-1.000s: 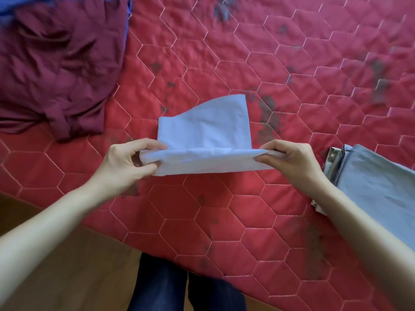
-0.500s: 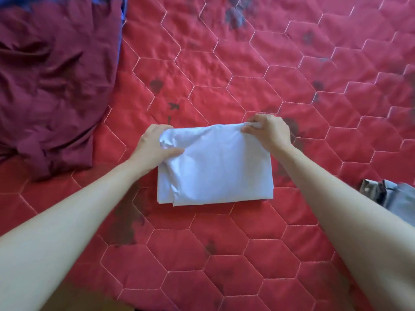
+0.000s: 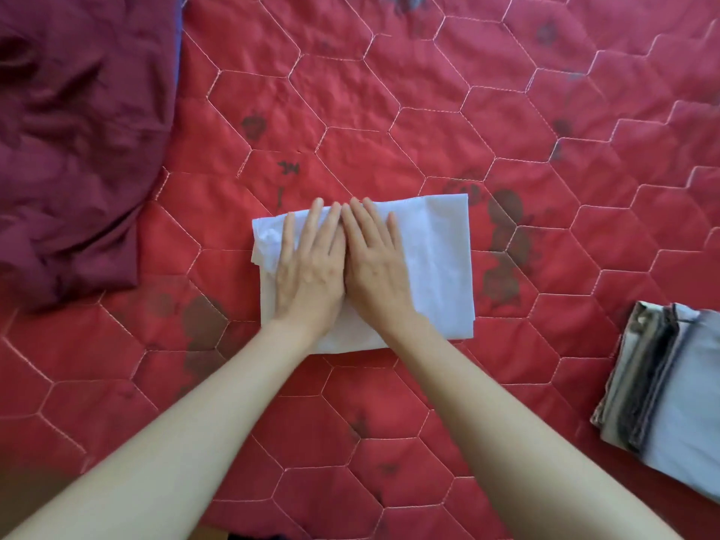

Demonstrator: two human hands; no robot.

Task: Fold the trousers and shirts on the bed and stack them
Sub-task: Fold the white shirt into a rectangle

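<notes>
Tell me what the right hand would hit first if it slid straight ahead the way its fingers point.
The right hand lies flat on the folded white garment, fingers pointing up the picture. Past the garment's far edge it would likely meet only bare red quilt; nothing else shows in that line.

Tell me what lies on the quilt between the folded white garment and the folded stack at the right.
Nothing visible does. The folded white garment lies under both flat hands; only bare red quilt separates it from the folded stack at the right edge.
</notes>
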